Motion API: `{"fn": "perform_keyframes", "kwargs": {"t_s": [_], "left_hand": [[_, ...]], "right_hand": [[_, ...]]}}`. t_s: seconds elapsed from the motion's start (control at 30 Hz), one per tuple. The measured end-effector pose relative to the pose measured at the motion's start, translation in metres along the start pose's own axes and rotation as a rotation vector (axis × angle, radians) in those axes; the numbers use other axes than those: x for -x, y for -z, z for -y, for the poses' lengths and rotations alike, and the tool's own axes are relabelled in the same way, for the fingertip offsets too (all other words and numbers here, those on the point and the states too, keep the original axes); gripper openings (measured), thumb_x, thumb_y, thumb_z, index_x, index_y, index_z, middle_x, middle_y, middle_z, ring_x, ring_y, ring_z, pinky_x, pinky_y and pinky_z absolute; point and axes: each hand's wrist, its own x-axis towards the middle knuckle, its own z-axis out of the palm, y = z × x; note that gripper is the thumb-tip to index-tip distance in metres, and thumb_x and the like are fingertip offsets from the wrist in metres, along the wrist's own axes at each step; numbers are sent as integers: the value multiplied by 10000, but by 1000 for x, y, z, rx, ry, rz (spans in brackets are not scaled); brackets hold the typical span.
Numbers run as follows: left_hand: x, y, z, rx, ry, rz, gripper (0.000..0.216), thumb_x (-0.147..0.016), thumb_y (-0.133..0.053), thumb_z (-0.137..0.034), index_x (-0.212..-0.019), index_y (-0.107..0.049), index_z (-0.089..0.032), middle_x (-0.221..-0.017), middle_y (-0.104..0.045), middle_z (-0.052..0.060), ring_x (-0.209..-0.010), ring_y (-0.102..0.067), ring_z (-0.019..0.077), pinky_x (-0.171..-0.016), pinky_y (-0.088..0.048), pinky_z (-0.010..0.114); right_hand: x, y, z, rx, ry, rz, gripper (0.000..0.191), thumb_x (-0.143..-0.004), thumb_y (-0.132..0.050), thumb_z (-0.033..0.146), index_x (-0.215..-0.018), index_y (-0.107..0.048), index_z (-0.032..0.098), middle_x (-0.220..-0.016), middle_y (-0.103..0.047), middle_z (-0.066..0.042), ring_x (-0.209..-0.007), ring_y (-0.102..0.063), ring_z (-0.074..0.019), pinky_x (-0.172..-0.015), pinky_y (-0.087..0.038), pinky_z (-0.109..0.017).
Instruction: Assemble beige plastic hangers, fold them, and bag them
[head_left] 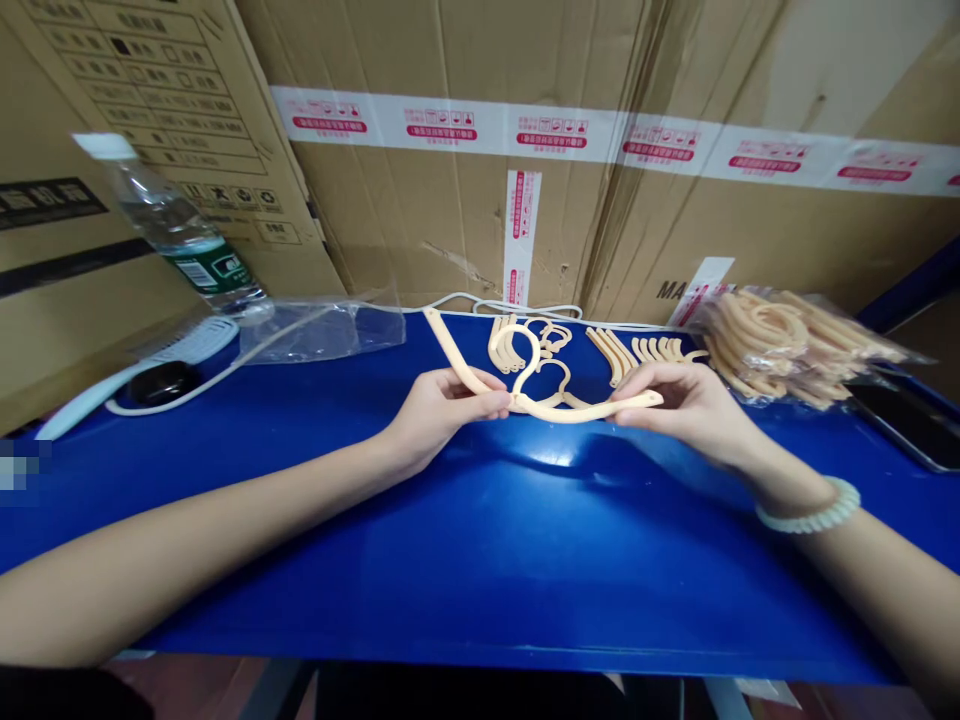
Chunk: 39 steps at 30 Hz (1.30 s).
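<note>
My left hand (448, 408) pinches a beige plastic clothes hanger (564, 413) between thumb and fingers, close to where its arms meet the round hook. One hanger arm slants up and away to the left past this hand. The other arm reaches right to my right hand (694, 408), whose fingers and thumb close around its end. Both hands hold the hanger just above the blue table (525, 560). Behind it lie loose hook pieces (553, 338), curved strips (508, 350), longer strips (611, 355) and short curved pieces (660, 350).
Clear bags of beige hanger parts (787, 340) lie at the right, beside a black phone (911, 415). On the left are a water bottle (199, 250), a light-blue comb (172, 345), a black oval object (163, 382) and plastic film (322, 330). Cardboard boxes (450, 220) wall the back.
</note>
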Motion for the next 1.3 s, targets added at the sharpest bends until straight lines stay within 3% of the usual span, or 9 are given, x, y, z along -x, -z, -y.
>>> {"fn": "perform_keyframes", "kwargs": {"t_s": [0.1,0.23,0.37,0.47,0.67,0.93,1.17,1.23,1.3], "left_hand": [[-5,4,-6,40,5,-42,297,-559,-950,-239,-741,-743,-128,-652,-723,25,-641,-688,137,-657,-543,245],[-15,17,-10,58,23,-63,346,-525,-967,-226,-766,-735,-136,-678,-727,18,-662,-694,138,-695,-560,259],[-24,33,-9,-134,-13,5,321,-581,-943,-258,-791,-733,-138,-712,-743,36,-692,-702,152,-709,-559,271],[-24,41,-8,-440,-164,77,242,-695,-883,-303,-803,-734,-146,-756,-751,43,-702,-701,161,-697,-550,282],[-23,45,-3,-893,-700,229,170,-826,-804,-319,-804,-723,-171,-1000,-756,84,-924,-705,208,-849,-535,338],[-21,43,3,-1012,-814,347,88,-894,-702,-212,-830,-669,-161,-1032,-731,98,-925,-670,202,-817,-524,338],[-20,40,3,-1021,-878,368,62,-923,-634,-184,-868,-658,-169,-1007,-730,94,-927,-669,207,-835,-515,361],[-20,39,4,-1031,-906,369,66,-927,-617,-174,-874,-656,-170,-1005,-730,93,-924,-672,210,-841,-505,373],[-20,39,4,-1045,-929,366,70,-927,-606,-165,-873,-650,-171,-1005,-732,91,-925,-678,213,-844,-494,381]], "right_hand": [[-3,24,-2,74,48,68,264,-750,-881,429,-855,-776,211,-852,-773,-58,-777,-724,-238,-715,-580,-329],[-6,46,-5,415,173,75,273,-815,-822,467,-848,-761,204,-852,-754,-64,-783,-696,-244,-741,-541,-354],[-9,62,-7,654,252,168,264,-855,-756,466,-829,-746,203,-879,-724,-75,-814,-666,-249,-760,-512,-368],[-9,69,-7,730,203,273,243,-868,-717,436,-800,-735,204,-829,-701,-59,-761,-646,-224,-714,-496,-343],[-10,68,-17,822,42,371,218,-825,-700,413,-771,-739,206,-759,-697,-41,-708,-638,-215,-664,-470,-322],[-9,64,-21,842,3,404,180,-807,-718,386,-794,-738,208,-746,-700,-32,-705,-653,-214,-661,-454,-308],[-8,59,-14,843,97,346,203,-886,-674,377,-805,-718,196,-722,-687,-36,-635,-628,-194,-605,-459,-308],[0,47,3,834,247,195,200,-935,-643,341,-809,-698,196,-700,-667,-34,-604,-603,-185,-583,-454,-315],[17,31,25,782,453,-73,126,-956,-658,316,-885,-685,216,-740,-667,-34,-634,-601,-186,-603,-477,-324]]}}
